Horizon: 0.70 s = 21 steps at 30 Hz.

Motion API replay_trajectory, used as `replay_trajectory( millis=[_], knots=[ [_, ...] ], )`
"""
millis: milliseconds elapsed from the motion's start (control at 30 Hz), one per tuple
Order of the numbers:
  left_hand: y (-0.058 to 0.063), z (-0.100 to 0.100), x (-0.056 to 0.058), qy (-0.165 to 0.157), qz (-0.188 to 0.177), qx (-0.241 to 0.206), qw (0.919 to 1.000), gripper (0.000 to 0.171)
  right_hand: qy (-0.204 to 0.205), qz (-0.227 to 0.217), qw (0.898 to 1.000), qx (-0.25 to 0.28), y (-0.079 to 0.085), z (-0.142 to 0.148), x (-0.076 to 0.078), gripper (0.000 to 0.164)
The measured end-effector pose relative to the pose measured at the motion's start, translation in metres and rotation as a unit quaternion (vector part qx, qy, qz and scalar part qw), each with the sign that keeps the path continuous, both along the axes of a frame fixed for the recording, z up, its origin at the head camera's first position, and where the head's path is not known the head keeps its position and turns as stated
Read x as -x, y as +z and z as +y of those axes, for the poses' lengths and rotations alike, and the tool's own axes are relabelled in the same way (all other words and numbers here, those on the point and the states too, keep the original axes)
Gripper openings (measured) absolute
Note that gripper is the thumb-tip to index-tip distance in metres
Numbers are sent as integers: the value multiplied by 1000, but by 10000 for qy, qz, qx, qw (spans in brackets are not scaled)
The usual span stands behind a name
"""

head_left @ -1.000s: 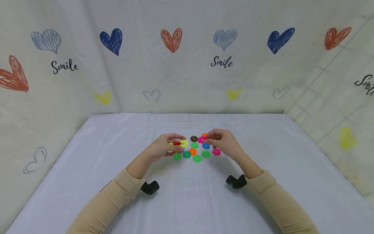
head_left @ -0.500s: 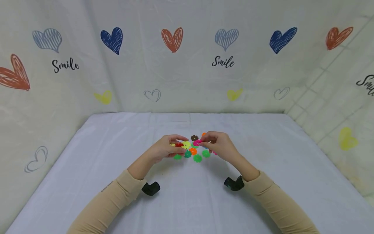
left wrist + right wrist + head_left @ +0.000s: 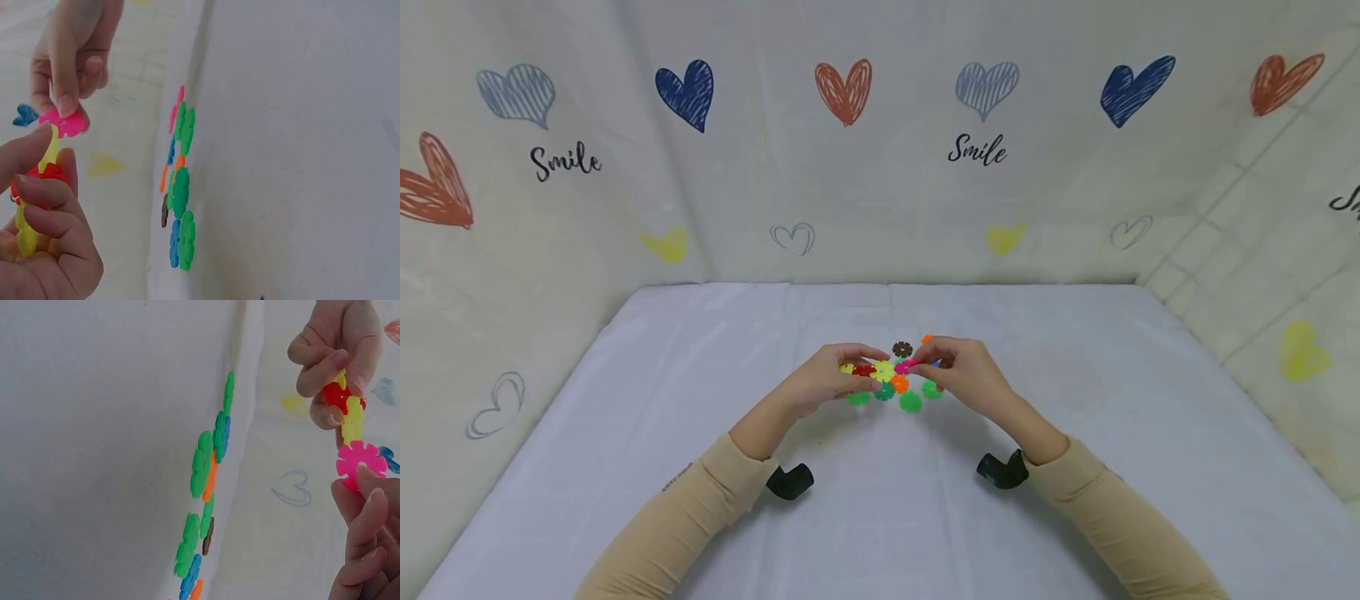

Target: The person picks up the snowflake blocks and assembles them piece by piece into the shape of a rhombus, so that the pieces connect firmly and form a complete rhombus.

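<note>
My left hand (image 3: 820, 379) grips a short chain of flower-shaped plastic discs, raised over the table. Joined in it are a yellow disc, a red disc (image 3: 335, 394) and another yellow disc (image 3: 353, 419) that sticks out past the fingertips. Facing it, my right hand (image 3: 973, 375) pinches a pink flower disc (image 3: 357, 461) between thumb and fingertip. In both wrist views the pink disc's edge meets the end of the outer yellow disc, the two set crosswise. Below the hands, a brown disc (image 3: 902, 349), an orange disc (image 3: 899, 384) and a teal disc (image 3: 884, 390) lie flat.
Several more loose discs lie close by, among them a green disc (image 3: 911, 402) nearest the person and an orange disc (image 3: 928, 339) partly behind the right hand. A white cloth (image 3: 880, 517) covers the table. Behind stands a curtain (image 3: 895, 200) printed with hearts.
The right hand has carried the pink disc leftward to the end of the yellow disc. The left hand with its chain has shifted slightly right, and the head view has tipped a little.
</note>
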<state>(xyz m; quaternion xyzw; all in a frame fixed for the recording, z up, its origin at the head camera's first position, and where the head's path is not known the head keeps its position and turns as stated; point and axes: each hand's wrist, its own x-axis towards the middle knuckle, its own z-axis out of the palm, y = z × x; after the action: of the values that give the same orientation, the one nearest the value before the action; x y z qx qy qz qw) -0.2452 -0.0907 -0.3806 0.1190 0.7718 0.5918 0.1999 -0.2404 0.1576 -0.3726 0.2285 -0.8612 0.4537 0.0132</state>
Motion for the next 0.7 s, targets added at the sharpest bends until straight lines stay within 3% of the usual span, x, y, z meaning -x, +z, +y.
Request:
replay_trajectory(
  millis=[433,700],
  knots=[
    [3,1,-3,51,-54,60,10000,45,4,233,9997,122,2,-2,-4,11],
    [3,5,-4,36,-54,-53,10000,41,44,-20,9997,250,1,-2,-5,12]
  ],
)
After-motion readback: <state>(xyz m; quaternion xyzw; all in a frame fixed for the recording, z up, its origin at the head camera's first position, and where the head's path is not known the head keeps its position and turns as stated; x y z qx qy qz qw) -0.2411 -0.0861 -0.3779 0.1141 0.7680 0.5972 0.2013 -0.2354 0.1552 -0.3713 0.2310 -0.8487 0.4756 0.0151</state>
